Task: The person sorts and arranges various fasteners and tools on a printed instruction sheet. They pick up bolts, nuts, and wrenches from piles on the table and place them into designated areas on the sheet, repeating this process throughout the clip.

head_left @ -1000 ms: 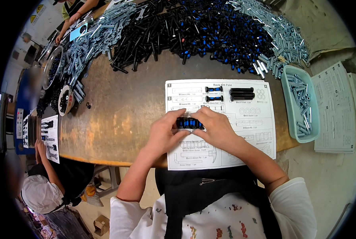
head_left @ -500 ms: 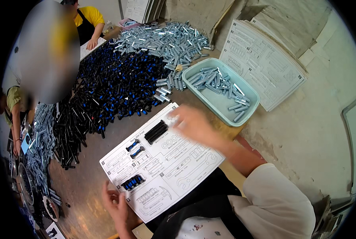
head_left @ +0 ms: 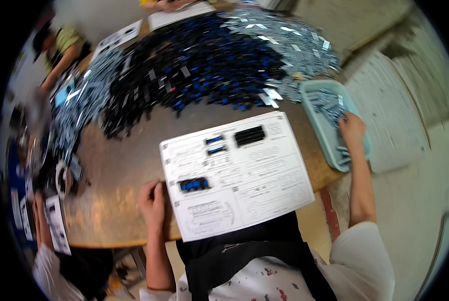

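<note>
On the card [head_left: 237, 173] at the worktop's [head_left: 116, 193] near edge, black bolts [head_left: 250, 136] and blue-banded bolts [head_left: 194, 184] are laid; other outlines remain uncovered. Left hand [head_left: 152, 203] curls beside it; right hand [head_left: 352, 130] is in the tub [head_left: 315, 133]; whether either pinches anything, I cannot tell.

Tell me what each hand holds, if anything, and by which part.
Right hand: cannot be told, blurred over silver metal cylinders in the pale-green rectangular plastic bin. Left hand: no held thing visible.
</note>
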